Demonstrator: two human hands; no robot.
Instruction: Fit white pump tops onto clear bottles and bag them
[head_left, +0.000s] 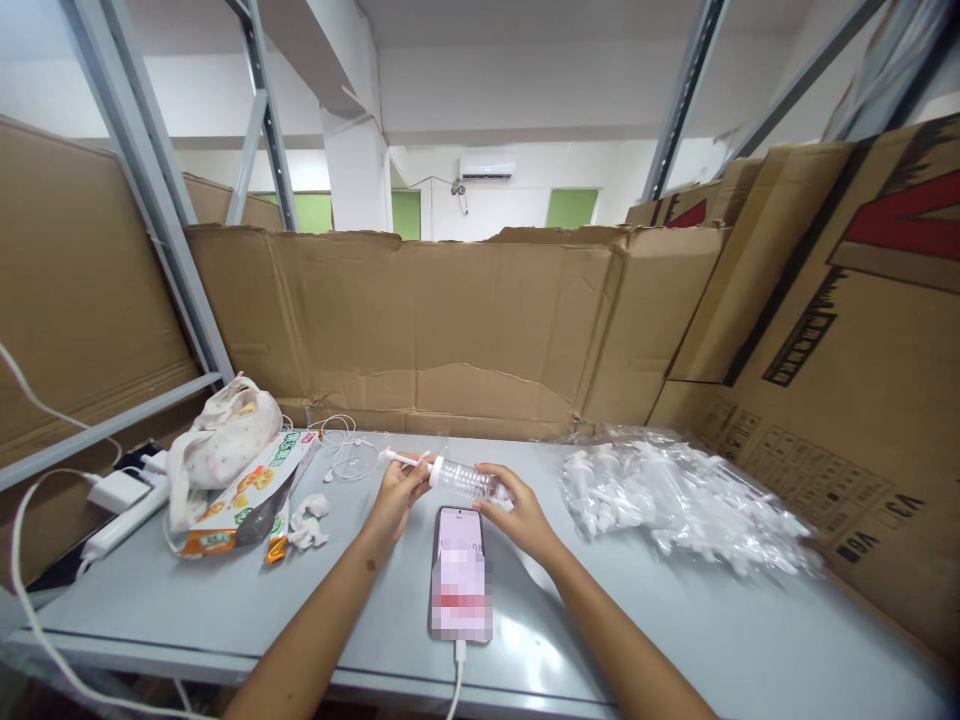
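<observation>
A clear ribbed plastic bottle (459, 478) with a white pump top (403, 457) lies sideways between my hands, above the table. My left hand (400, 490) is closed around the pump end, its fingers pinching near the white collar. At the other end, my right hand (517, 508) grips the bottle's base between thumb and fingers. The pump's nozzle points left. Just below the bottle, a phone (460, 570) lies face up with its screen lit, and a white charging cable (460, 660) runs from its lower edge.
Clear bags of white pump parts (660, 495) lie on the right of the grey table (360, 610). To the left are a snack box (255, 490), crumpled tissue (307, 522), a cloth bag (225, 430), white earphones (349, 460) and a power strip (124, 525). Cardboard walls (450, 330) surround the table.
</observation>
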